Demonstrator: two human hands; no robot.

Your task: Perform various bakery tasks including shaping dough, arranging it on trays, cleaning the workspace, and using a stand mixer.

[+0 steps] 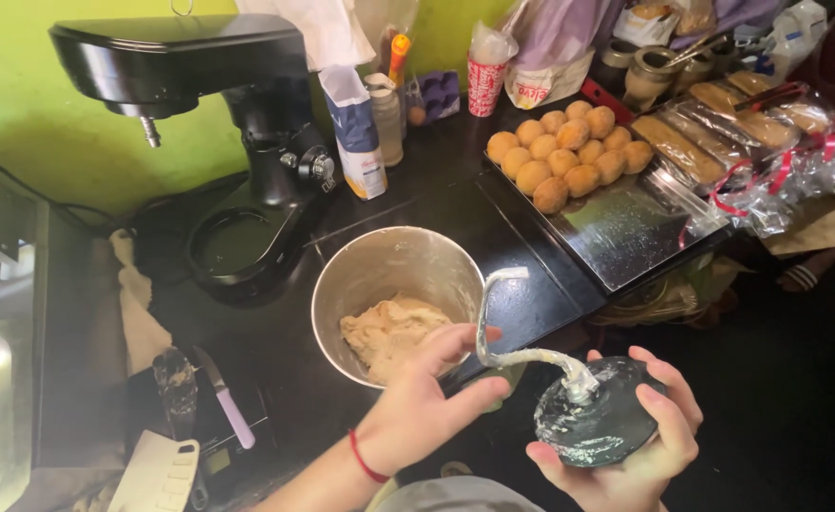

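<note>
My right hand [647,446] grips the round dark splash guard of a metal dough hook [522,332], holding it tilted beside a steel mixing bowl [372,268]. My left hand [424,398] pinches the dough-smeared hook shaft near its bend; a red band circles the wrist. A pale lump of dough [389,327] lies in the bottom of the bowl. The black stand mixer [237,133] stands behind the bowl with its head raised and no attachment on it.
A metal tray [626,228] holds several round golden buns [569,152]. Wrapped loaves [740,123] lie at far right. A flour bag [356,128], a bottle and a cup stand by the green wall. A knife [228,398], a dough scraper [157,469] and a scale sit at lower left.
</note>
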